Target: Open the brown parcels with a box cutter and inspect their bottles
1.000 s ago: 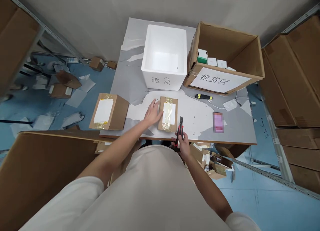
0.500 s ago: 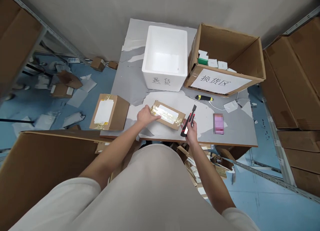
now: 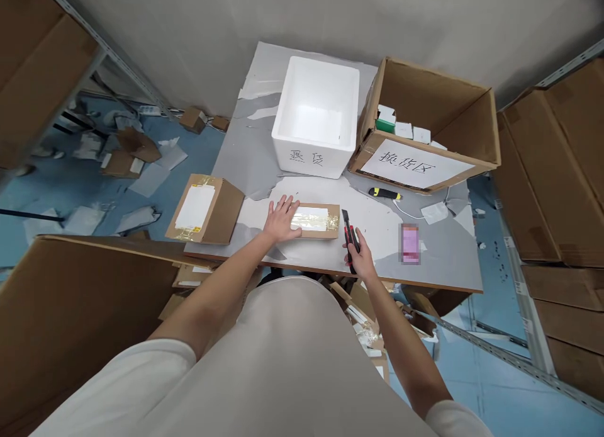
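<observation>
A small taped cardboard box (image 3: 318, 221) with a white label lies flat on the table (image 3: 255, 141). My left hand (image 3: 282, 220) rests on its left end, fingers spread across the top. Just right of the box, my right hand (image 3: 361, 255) is closed around a black and red utility knife (image 3: 350, 238), whose tip points away from me and stays apart from the box. On the left of the table stands a bigger labelled cardboard box (image 3: 212, 210).
Behind the box are a white foam bin (image 3: 316, 116) and a large open carton (image 3: 419, 166) holding several small white boxes. A yellow and black cutter (image 3: 384, 194) and a pink item (image 3: 410, 243), blurred out, lie at right. Stacked cartons (image 3: 542, 185) flank the table.
The small box has come down flat and turned straight on the table. My left hand has opened out over it. My right hand has drawn off its right end, the knife now tilting left.
</observation>
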The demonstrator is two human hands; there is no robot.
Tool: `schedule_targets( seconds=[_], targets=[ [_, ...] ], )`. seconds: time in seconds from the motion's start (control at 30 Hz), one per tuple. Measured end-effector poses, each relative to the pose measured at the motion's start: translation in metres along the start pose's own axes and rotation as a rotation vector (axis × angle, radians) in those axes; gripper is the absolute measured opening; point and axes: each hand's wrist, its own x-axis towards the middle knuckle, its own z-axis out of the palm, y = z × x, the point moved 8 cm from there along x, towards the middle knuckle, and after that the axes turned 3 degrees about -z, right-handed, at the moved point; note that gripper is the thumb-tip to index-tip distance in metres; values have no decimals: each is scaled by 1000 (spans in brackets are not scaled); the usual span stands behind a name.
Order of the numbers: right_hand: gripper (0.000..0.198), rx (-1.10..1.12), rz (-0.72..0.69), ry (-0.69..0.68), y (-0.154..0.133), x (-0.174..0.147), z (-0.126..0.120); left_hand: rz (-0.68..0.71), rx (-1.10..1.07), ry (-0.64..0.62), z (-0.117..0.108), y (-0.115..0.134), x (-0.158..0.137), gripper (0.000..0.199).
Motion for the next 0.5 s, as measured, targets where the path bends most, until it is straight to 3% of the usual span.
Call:
schedule_targets(
  seconds=[0.07,0.27,0.5],
  targets=[
    [75,-32,17,-41,-2,-2,1,26,13,7,3,0,1,90],
    [75,9,62,-72,-3,-4,6,49,9,20,8,0,-2,120],
    [81,103,62,-131,-1,-8,3,72,-22,5,5,-3,4,115]
  ],
)
